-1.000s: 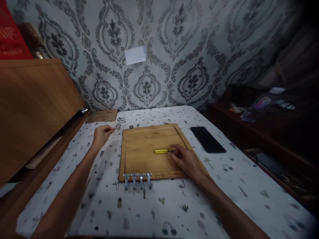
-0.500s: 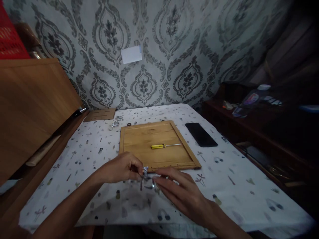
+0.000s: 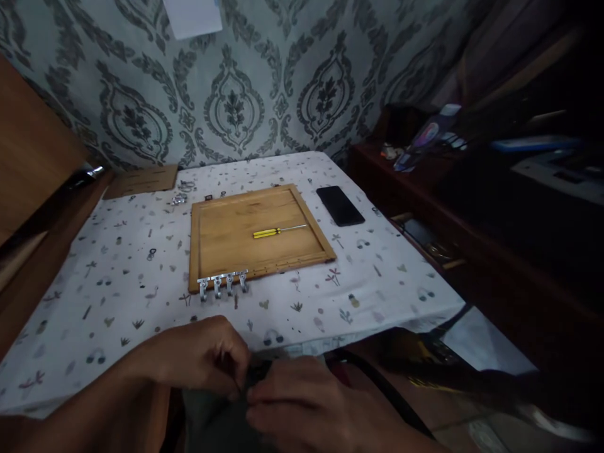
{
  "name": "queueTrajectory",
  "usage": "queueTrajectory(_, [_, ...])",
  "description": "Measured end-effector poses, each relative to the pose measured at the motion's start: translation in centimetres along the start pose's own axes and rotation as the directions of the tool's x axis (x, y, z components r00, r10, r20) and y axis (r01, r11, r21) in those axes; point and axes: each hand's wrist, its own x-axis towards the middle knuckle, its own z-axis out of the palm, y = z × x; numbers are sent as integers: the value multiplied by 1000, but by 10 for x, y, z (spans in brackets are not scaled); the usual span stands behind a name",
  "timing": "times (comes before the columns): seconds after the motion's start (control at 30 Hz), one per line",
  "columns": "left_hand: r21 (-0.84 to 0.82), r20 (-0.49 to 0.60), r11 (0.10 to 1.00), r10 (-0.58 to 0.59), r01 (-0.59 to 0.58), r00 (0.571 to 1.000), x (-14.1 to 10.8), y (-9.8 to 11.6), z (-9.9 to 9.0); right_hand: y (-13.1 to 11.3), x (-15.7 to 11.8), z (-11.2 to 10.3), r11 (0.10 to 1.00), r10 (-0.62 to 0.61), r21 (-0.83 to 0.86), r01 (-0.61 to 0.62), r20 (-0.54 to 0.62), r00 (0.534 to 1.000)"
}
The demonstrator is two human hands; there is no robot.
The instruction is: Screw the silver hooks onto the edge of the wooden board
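Note:
At the near table edge, over dark cloth on the lap, my left hand (image 3: 212,355) is closed in a pinch, thumb against forefinger. Beside it, my right hand (image 3: 302,402) has its fingers bent and pressed together, tips close to the left fingertips. Whatever either holds is too small or dark to make out. Beyond them lies a framed wooden panel (image 3: 236,251). Several shiny metal hooks (image 3: 217,286) stand in a row along the left part of its front edge. A screwdriver with a yellow and black handle (image 3: 267,233) rests on the panel.
A black phone (image 3: 340,206) lies right of the panel. Behind it, left, are loose metal hooks (image 3: 179,199) and a cardboard piece (image 3: 141,181). A wooden cabinet (image 3: 33,145) borders the left side; a dark red desk (image 3: 401,189) with a bottle (image 3: 427,137) stands right.
Both hands have drawn back from the panel's front edge to the near table edge, above the lap. The view has tilted down and turned right, and the row of hooks now shows uncovered.

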Motion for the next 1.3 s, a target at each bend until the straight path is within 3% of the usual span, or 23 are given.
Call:
queueTrajectory(0.2, [-246,1,969,-6,6,1000,-9,-21,12,-5,-9,6,991,29,132,-35,47,998])
queueTrajectory(0.37, [-366,-140,929,11,-62,990,-18,-33,23,-4,-15,15,984,110,137,-117,57,992])
queueTrajectory(0.57, [-475,-287,867,9,-151,958,-21,-32,35,-2,-15,18,955,247,144,-261,107,963])
queueTrajectory(0.7, [-529,-406,822,-26,-212,913,-7,-31,42,3,-14,24,926,280,252,-281,42,959])
queueTrajectory(0.83, [-456,-532,851,-26,-260,846,9,-30,49,10,-13,30,889,330,319,-329,51,942])
queueTrajectory(0.93, [-344,-672,898,-32,-273,740,19,-28,58,15,-13,31,862,390,331,-384,51,919])
queueTrajectory(1.07, [-117,-864,967,12,-224,503,31,-32,73,25,-12,29,818,475,358,-451,22,880])
queueTrajectory(1.17, [172,-925,978,202,-118,323,36,-37,78,37,-8,27,792,531,369,-486,-23,847])
queueTrajectory(1.23, [338,-905,941,334,-31,265,38,-37,78,48,-5,27,772,572,364,-520,-41,820])
queueTrajectory(1.3, [434,-870,901,417,11,264,40,-35,76,58,-1,27,748,612,361,-557,-51,789])
